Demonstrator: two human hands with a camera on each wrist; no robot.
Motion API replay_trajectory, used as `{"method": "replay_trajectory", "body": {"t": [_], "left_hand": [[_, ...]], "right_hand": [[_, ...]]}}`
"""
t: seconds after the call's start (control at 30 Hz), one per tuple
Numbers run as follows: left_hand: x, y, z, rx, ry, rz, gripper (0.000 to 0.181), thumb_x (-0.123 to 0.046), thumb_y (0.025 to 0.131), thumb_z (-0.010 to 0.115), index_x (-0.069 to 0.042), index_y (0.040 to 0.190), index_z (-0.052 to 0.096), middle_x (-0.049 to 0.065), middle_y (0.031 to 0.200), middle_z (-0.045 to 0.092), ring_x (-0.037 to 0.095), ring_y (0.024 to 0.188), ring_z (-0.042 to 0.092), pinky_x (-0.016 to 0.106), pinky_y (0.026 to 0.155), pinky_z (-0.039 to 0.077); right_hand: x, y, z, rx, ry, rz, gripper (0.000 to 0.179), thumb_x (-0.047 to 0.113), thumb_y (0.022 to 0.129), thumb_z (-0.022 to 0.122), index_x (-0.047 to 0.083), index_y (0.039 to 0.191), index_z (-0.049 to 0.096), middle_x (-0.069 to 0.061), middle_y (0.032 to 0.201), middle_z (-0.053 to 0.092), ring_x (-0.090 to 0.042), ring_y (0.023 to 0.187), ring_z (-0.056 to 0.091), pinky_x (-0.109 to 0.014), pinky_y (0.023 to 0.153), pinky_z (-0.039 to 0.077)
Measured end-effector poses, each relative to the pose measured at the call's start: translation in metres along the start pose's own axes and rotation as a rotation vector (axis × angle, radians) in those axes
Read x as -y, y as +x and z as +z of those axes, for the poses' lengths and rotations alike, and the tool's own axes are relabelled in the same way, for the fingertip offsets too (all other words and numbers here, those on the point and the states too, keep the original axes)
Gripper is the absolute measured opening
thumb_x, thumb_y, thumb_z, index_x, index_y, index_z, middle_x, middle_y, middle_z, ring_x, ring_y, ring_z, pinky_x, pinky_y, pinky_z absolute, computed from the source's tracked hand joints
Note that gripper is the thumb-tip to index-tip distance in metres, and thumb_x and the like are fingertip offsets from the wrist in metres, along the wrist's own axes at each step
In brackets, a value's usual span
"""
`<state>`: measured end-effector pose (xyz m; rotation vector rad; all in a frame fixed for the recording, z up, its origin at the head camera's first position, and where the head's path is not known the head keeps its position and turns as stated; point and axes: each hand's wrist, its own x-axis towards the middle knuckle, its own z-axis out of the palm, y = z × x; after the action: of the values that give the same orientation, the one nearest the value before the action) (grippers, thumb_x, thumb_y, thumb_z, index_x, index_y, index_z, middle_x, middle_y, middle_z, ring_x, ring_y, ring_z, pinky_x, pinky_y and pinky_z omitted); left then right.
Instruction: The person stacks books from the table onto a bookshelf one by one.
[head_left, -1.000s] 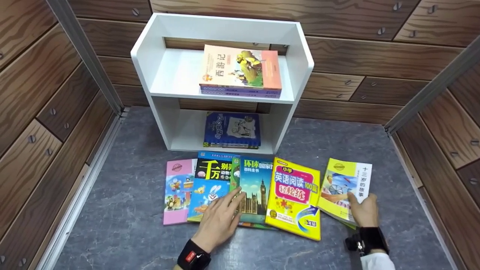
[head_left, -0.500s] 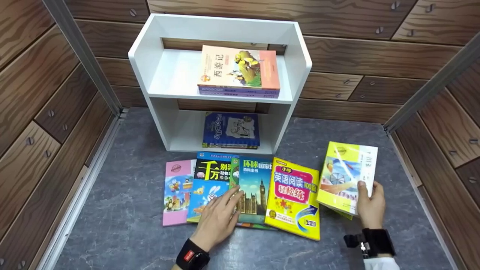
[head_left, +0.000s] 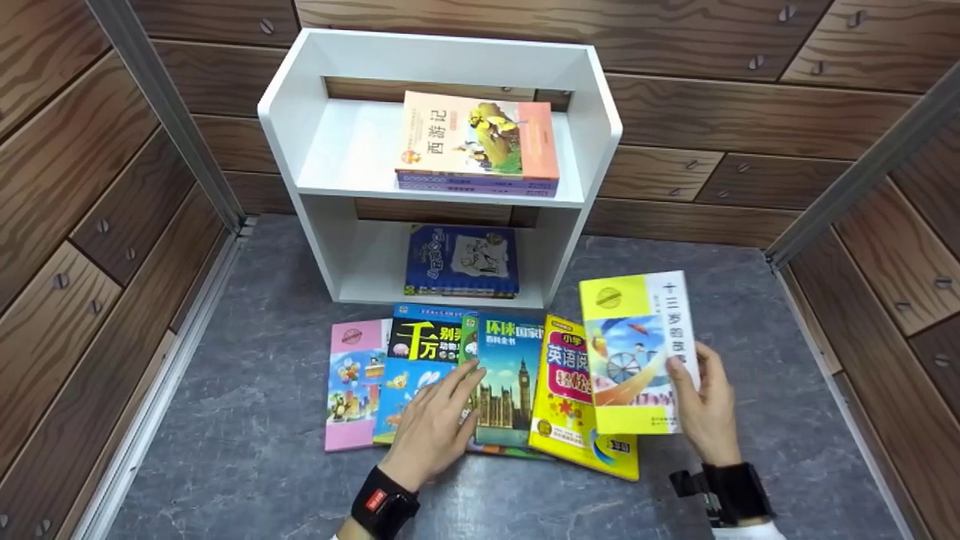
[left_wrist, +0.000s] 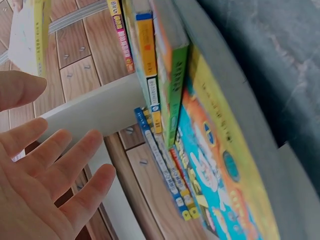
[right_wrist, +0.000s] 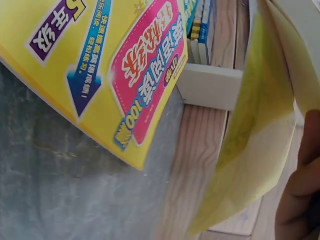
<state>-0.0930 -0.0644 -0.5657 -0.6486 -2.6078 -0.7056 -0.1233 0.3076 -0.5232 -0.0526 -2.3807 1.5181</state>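
My right hand (head_left: pixel 709 409) grips a yellow-and-white paperback book (head_left: pixel 630 356) by its right edge, thumb on the cover. The book is raised and overlaps a bright yellow workbook (head_left: pixel 562 427) in the head view. From the right wrist, the raised book's yellow underside (right_wrist: pixel 255 115) shows beside the curled fingers. My left hand (head_left: pixel 435 427) lies with extended fingers over the blue rabbit-cover book (head_left: pixel 409 397) and the edge of the castle-cover encyclopedia (head_left: pixel 506 382). In the left wrist view the left hand's fingers (left_wrist: pixel 82 190) are spread and hold nothing. A pink book (head_left: pixel 352 420) lies leftmost in the row.
A white two-tier shelf (head_left: pixel 315 157) stands behind the row. Its upper tier bears an orange-covered book (head_left: pixel 472 139) on purple books; its lower tier bears a blue-covered stack (head_left: pixel 461 259). Wood-patterned walls (head_left: pixel 750 112) enclose the grey floor (head_left: pixel 247 375) on three sides.
My right hand has lifted the yellow-and-white book off the floor and carried it left, over the bright yellow workbook. The left hand has stayed nearly still.
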Motion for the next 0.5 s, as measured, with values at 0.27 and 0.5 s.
{"method": "replay_trajectory", "body": {"t": [0.27,0.5], "left_hand": [[0.001,0.012,-0.008,-0.073,0.017,0.052,0.058,-0.023,0.096,0.076,-0.009,0.149,0.056,0.013,0.155,0.058,0.028,0.124,0.070,0.046,0.099,0.062],[0.000,0.025,-0.018,-0.094,-0.023,0.031,0.060,-0.032,0.103,0.067,-0.008,0.155,0.049,0.012,0.159,0.054,0.029,0.132,0.066,0.047,0.105,0.059]], "right_hand": [[0.015,-0.007,0.020,0.113,-0.075,-0.309,0.038,-0.006,0.101,0.061,0.000,0.138,0.056,-0.016,0.096,0.075,-0.002,0.064,0.067,-0.024,0.048,0.057],[0.025,-0.014,0.036,0.192,-0.117,-0.537,0.046,-0.015,0.091,0.068,0.002,0.132,0.061,-0.017,0.104,0.079,-0.006,0.073,0.071,-0.020,0.056,0.058]]}}
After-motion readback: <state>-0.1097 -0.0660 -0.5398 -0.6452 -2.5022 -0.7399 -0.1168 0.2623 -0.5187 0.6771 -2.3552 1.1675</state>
